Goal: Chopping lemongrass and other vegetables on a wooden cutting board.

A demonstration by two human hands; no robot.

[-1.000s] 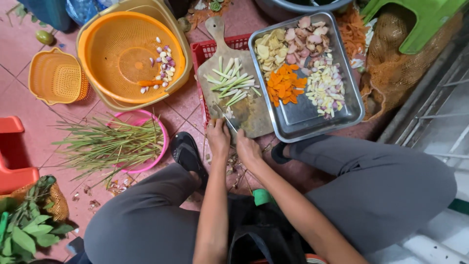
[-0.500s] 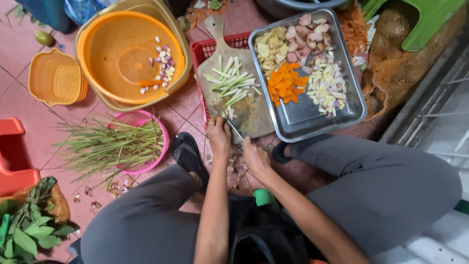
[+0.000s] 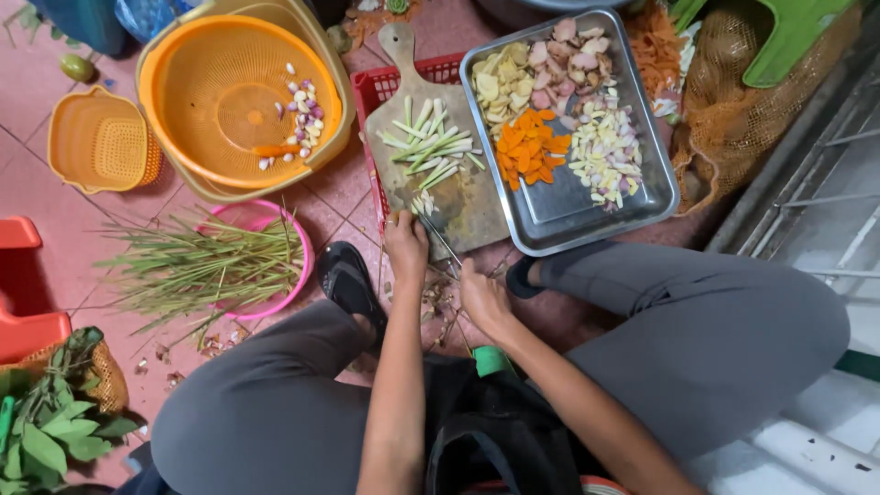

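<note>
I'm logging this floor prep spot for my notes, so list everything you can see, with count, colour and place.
Round plastic colander: one, orange, upper left, a few purple shallot pieces inside.
Small square plastic basket: one, orange, far left.
Wooden cutting board: one, brown, centre, on a red crate.
Cut lemongrass pieces: a pile, pale green, on the board.
Metal tray: one, silver, right of the board, holding sliced yellow, pink, orange and pale vegetables.
Pink plastic bowl: one, left of centre, under lemongrass stalks, a green bundle.
Leafy herbs: a bunch, green, bottom left.
Mesh sack: one, tan, upper right.
Left hand: at the board's near edge.
Right hand: below the board, over floor scraps.
</note>
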